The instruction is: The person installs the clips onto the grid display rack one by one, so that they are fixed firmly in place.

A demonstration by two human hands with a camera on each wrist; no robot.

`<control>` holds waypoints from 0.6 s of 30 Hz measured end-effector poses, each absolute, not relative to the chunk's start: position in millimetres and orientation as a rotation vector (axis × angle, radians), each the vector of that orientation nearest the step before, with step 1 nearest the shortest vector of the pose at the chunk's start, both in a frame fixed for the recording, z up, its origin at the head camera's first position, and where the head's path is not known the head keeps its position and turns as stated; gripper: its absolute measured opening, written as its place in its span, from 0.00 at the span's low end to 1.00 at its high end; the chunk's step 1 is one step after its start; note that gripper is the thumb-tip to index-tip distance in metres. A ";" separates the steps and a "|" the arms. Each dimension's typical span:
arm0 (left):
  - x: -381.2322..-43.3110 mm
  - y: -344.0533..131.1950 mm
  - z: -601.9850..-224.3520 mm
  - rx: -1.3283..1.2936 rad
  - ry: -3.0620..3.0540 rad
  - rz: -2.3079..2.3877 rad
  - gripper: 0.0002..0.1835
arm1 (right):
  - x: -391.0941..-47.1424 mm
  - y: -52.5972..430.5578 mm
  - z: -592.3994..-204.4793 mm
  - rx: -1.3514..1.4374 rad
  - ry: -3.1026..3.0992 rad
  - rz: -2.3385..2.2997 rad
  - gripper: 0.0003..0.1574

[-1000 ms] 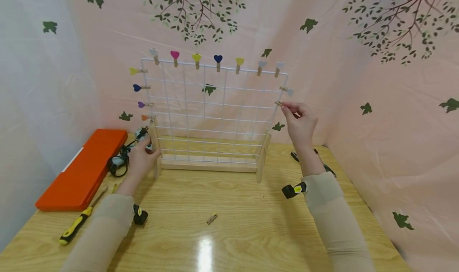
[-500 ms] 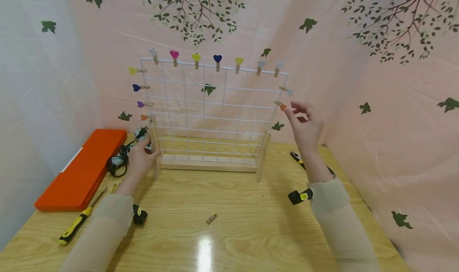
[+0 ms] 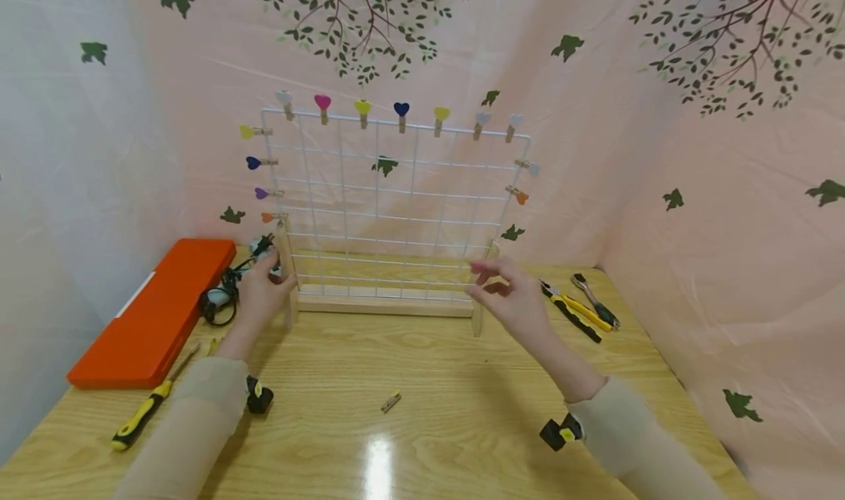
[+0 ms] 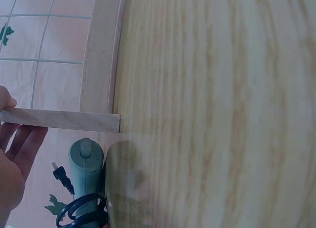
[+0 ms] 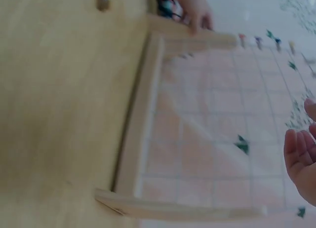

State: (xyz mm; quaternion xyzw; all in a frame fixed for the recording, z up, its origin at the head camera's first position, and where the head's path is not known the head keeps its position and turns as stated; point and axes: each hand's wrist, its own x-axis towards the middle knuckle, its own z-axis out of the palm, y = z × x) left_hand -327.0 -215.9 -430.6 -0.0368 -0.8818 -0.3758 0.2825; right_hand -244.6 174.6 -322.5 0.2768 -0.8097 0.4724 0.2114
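A white wire grid (image 3: 396,190) stands upright in a wooden stand (image 3: 386,306), with heart-topped clothespins along its top and both sides. My left hand (image 3: 260,295) grips the stand's left upright; the left wrist view has the thumb on one side of this wooden post (image 4: 59,119) and fingers (image 4: 24,144) on the other. In front of the right upright, my right hand (image 3: 511,298) hangs with loosely bent fingers and nothing between them. An orange-heart clothespin (image 3: 520,196) is clipped on the grid's right side, below a pale-heart one (image 3: 528,166). One small clothespin (image 3: 391,402) lies on the table.
An orange case (image 3: 155,309) lies at the left, beside a corded teal tool (image 4: 86,164) behind the left hand. Nearer is a yellow-black screwdriver (image 3: 141,416). Yellow-handled pliers (image 3: 577,311) and another hand tool (image 3: 594,300) lie at the right.
My right hand has let go of the orange-heart clothespin, which stays clipped on the grid. It has dropped down and to the left. The left hand has kept its place.
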 end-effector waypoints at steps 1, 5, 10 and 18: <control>-326.8 -216.0 -430.6 -0.096 -2.364 -1.006 0.28 | -244.3 171.5 -331.0 0.815 -2.288 1.286 0.21; -326.1 -215.5 -429.3 -0.092 -2.370 -1.013 0.28 | -243.0 159.6 -364.6 0.999 -2.439 1.113 0.25; -325.7 -214.7 -427.6 -0.092 -2.370 -1.020 0.28 | -239.2 143.3 -394.0 1.220 -2.584 0.949 0.25; -324.8 -215.9 -429.9 -0.093 -2.381 -1.023 0.29 | -247.4 127.1 -435.4 1.512 -2.707 0.884 0.22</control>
